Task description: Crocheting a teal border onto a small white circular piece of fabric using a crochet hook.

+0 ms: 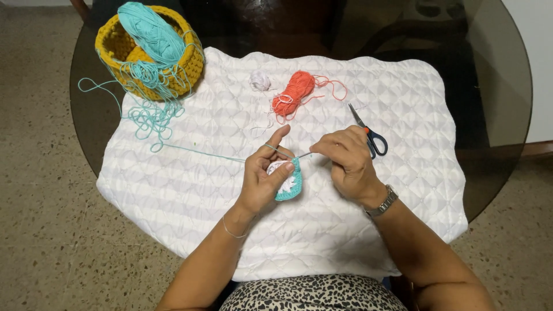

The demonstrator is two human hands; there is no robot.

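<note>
**Crocheting a small round piece over a quilted mat**

Seen from above, a person sits at a round glass tabletop (495, 115) covered by a white quilted mat (403, 190). The left hand (262, 175) pinches a small crochet piece (290, 187), white at the centre with a teal border, thumb pressed on top and forefinger raised with the teal yarn strand (196, 151) looped over it. The right hand (345, 158) is closed around a thin crochet hook (302, 155), its tip meeting the piece's edge. The strand runs left to a teal yarn ball (151, 31) in a yellow basket (193, 63). An orange yarn bundle (295, 92), a small white yarn ball (260, 81) and scissors (368, 133) lie beyond the hands.

The work appears to be mid-stitch along the teal border. The next move likely calls for steady strand tension and a small, precise turn of the hook.
</note>
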